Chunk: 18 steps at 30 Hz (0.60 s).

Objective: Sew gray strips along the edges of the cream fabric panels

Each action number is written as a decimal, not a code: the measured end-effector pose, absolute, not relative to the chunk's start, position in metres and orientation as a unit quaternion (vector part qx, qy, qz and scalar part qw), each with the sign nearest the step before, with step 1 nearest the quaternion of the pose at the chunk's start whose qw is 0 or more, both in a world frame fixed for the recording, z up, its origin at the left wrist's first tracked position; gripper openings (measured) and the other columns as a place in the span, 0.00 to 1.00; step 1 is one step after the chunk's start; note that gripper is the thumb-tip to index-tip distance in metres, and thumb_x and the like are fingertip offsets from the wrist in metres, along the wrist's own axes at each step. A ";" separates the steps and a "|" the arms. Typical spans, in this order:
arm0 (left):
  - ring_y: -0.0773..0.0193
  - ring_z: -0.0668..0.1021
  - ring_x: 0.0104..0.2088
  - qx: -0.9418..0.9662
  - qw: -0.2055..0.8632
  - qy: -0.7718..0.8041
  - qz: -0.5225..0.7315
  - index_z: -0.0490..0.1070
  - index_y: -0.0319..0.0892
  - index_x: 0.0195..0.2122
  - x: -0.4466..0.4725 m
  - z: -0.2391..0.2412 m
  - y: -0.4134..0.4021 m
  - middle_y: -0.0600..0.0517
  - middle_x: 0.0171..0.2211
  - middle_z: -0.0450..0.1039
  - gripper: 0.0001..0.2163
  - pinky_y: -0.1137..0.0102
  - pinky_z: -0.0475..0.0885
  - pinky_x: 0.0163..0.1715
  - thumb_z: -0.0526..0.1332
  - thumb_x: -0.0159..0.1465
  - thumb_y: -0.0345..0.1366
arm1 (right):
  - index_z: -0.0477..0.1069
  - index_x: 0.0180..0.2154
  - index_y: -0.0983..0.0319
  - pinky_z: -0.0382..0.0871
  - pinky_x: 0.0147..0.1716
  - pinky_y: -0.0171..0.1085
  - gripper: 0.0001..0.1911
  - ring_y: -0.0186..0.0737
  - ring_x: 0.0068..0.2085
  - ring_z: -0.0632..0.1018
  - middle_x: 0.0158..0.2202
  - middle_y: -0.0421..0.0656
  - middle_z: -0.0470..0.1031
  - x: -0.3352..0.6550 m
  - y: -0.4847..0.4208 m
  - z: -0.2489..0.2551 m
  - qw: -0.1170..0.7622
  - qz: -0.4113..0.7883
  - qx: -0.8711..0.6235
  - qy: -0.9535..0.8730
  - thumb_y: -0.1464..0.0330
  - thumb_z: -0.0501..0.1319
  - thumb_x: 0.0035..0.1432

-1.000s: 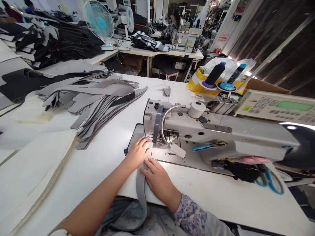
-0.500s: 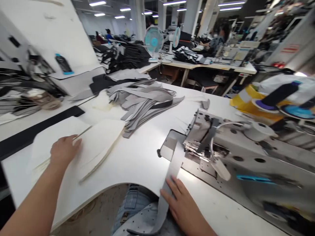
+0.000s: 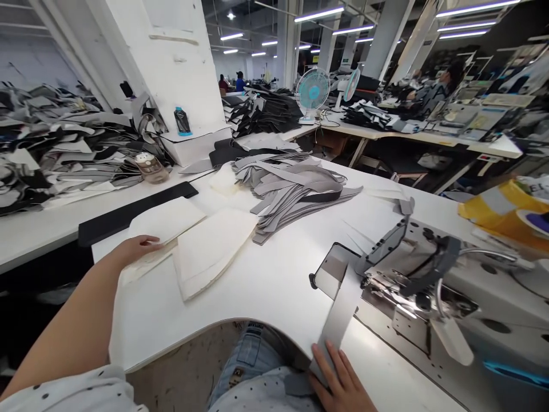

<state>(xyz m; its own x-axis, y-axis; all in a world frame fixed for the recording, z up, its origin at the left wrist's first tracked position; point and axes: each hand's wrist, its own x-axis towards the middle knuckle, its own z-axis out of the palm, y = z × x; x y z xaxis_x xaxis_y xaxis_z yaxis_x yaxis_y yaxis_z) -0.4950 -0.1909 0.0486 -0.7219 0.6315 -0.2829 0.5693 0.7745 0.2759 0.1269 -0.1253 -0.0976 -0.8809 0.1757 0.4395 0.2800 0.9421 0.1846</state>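
Grey strip [image 3: 342, 309] under right hand [image 3: 341, 382], left hand [image 3: 139, 247] well apart

Right grip [image 3: 343, 382] on grey strip [image 3: 343, 306]

ceiling tubes [image 3: 319, 15] glow; the tabletop [image 3: 274, 274] gleams brightly.

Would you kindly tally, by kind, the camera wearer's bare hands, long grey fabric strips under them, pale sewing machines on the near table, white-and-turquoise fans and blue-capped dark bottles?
Bare hands, left hand and right hand: 2
Long grey fabric strip: 1
Pale sewing machine: 1
White-and-turquoise fans: 2
Blue-capped dark bottle: 1
Total: 7
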 end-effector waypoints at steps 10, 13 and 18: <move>0.58 0.73 0.46 0.341 0.145 0.928 0.044 0.69 0.40 0.53 -0.463 0.057 -0.183 0.46 0.52 0.69 0.28 0.71 0.67 0.41 0.59 0.58 0.56 | 0.72 0.44 0.56 0.45 0.64 0.52 0.10 0.54 0.64 0.62 0.58 0.48 0.69 0.126 -0.127 -0.093 0.206 -0.133 -0.114 -0.963 0.60 0.59 0.63; 0.60 0.73 0.42 0.321 0.153 0.933 0.064 0.70 0.41 0.51 -0.460 0.062 -0.187 0.50 0.48 0.72 0.26 0.72 0.68 0.39 0.56 0.60 0.56 | 0.73 0.44 0.57 0.42 0.65 0.53 0.10 0.55 0.64 0.60 0.58 0.49 0.69 0.126 -0.127 -0.094 0.214 -0.123 -0.114 -0.962 0.60 0.59 0.63; 0.52 0.73 0.46 0.424 -0.081 0.902 0.015 0.63 0.38 0.60 -0.410 0.067 -0.177 0.42 0.50 0.69 0.25 0.62 0.68 0.44 0.38 0.70 0.41 | 0.73 0.43 0.57 0.43 0.65 0.51 0.08 0.53 0.65 0.60 0.59 0.48 0.68 0.125 -0.126 -0.094 0.236 -0.099 -0.121 -0.959 0.64 0.60 0.63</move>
<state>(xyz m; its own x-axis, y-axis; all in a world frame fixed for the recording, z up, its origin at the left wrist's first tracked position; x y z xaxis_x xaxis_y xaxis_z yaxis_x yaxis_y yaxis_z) -0.4096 -0.1766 0.0666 -0.6280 0.7619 0.1587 0.7668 0.6406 -0.0413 0.1246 -0.1260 -0.0937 -0.8590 0.1853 0.4773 0.2787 0.9512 0.1323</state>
